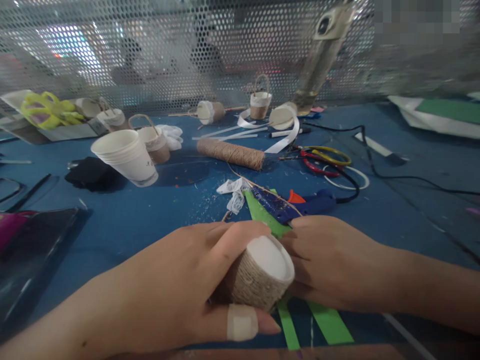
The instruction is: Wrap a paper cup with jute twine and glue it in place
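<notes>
Twine-wrapped cup, visible side already covered, is held by left hand; grip of right hand beside, and remaining work, unclear.

This looks like a craft workshop: a glue gun, twine and paper cups lie on a blue table. The small baskets and the twine-wrapped cup also point to handicraft, and a perforated metal screen stands behind the table.

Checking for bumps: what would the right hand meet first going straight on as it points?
Probably the twine-wrapped cup in the left hand; depth is unclear, so the right hand may already touch it.
</notes>
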The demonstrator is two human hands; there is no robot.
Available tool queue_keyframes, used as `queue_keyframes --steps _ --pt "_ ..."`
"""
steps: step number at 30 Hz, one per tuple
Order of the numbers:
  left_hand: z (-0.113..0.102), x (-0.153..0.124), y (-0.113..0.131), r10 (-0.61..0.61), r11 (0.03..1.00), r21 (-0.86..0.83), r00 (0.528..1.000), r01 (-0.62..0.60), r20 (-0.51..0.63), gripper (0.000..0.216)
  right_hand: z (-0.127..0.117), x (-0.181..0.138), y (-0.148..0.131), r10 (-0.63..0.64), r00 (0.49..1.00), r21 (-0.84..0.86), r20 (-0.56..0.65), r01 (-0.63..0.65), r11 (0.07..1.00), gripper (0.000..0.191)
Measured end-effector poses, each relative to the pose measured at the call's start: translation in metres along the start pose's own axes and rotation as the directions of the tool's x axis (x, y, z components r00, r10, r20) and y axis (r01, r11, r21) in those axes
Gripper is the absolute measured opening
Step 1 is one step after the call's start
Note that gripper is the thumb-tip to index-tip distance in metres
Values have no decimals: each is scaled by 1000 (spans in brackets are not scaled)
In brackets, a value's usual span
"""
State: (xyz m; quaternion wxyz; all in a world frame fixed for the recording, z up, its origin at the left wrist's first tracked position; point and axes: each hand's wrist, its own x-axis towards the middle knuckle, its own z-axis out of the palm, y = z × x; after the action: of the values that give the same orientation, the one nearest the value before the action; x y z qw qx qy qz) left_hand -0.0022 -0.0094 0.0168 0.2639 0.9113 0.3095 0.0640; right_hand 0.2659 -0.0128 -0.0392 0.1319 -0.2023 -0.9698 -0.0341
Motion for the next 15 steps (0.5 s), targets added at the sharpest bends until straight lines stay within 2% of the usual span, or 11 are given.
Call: queue_keyframes --steps 10,15 --pt "0 -1 -1 -15 1000 -18 1000 15 7 56 -1 0 0 8 1000 -16 24 -8 1000 24" --pt "-1 0 1 -25 999 -40 999 26 26 57 -2 1 -1 19 1000 5 22 -19 1000 28"
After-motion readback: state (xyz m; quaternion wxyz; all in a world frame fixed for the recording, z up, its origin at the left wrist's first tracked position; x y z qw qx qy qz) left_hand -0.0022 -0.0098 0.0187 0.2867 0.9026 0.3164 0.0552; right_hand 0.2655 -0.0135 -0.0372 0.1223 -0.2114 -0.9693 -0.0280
